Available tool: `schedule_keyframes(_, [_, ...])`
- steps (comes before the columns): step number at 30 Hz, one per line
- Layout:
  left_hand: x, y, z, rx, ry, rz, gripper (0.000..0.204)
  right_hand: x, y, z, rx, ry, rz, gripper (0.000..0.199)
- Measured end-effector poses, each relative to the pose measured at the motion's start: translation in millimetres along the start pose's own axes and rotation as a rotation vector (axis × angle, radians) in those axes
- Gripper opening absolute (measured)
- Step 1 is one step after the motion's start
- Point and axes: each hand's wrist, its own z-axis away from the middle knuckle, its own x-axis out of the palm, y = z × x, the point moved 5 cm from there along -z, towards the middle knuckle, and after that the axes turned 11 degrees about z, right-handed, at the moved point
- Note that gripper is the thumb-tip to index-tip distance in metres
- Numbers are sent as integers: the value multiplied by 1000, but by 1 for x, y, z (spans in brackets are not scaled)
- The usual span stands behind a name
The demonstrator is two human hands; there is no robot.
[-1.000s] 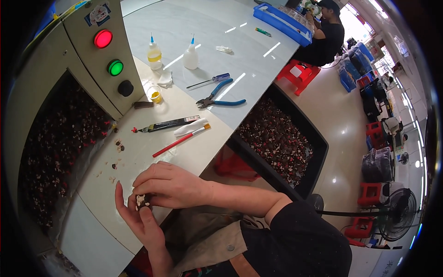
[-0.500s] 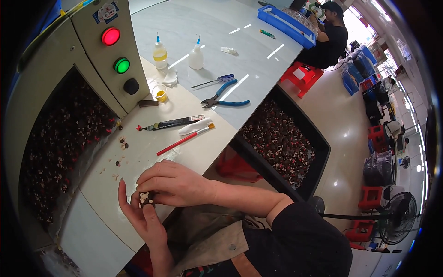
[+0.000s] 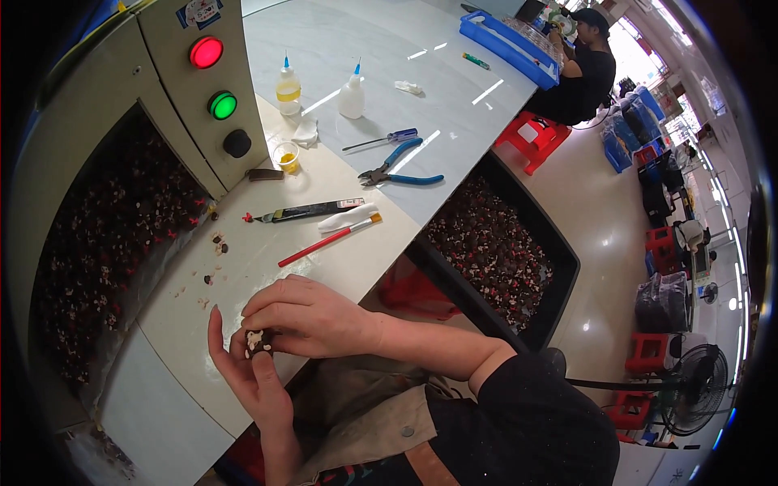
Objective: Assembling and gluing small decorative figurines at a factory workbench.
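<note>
A small dark brown piece with cream-coloured bits on it [image 3: 257,343] is held over the near part of the work table. My left hand [image 3: 258,391] supports it from below, with the thumb against its lower side and one finger stretched up past it. From above, my right hand [image 3: 328,321] closes its fingers on the same piece, partly hiding it. Beyond the hands lie a red-handled brush [image 3: 328,240], a white rolled tissue [image 3: 347,218] and a black craft knife [image 3: 312,211] with a small red bit at its tip.
A machine cabinet [image 3: 190,121] with dark, red and cream pieces inside stands left. Further back are blue-handled cutters [image 3: 401,172], a screwdriver [image 3: 381,139], two needle-tipped bottles [image 3: 352,97] and a small cup [image 3: 286,157]. Right, a black tray [image 3: 559,320] holds similar pieces; a person [image 3: 590,69] sits beyond.
The view has shifted slightly, so the table things sit a little further right. Both hands keep hold of the brown piece, which looks slightly turned.
</note>
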Motion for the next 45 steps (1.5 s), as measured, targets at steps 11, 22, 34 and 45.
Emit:
schedule_keyframes(11, [-1,-1,0,11,-10,15,65,0,0,0,7,1,8,37])
schedule_keyframes(22, [-1,1,-1,1,-2,34,62,-1,-2,0,9,-9,29,37])
schedule_keyframes(34, [27,116,25,489,-489,-15,59,0,3,-2,96,29,-39,42])
schedule_keyframes(45, [83,198,47,148,89,98,10,13,1,-2,90,-23,9,41])
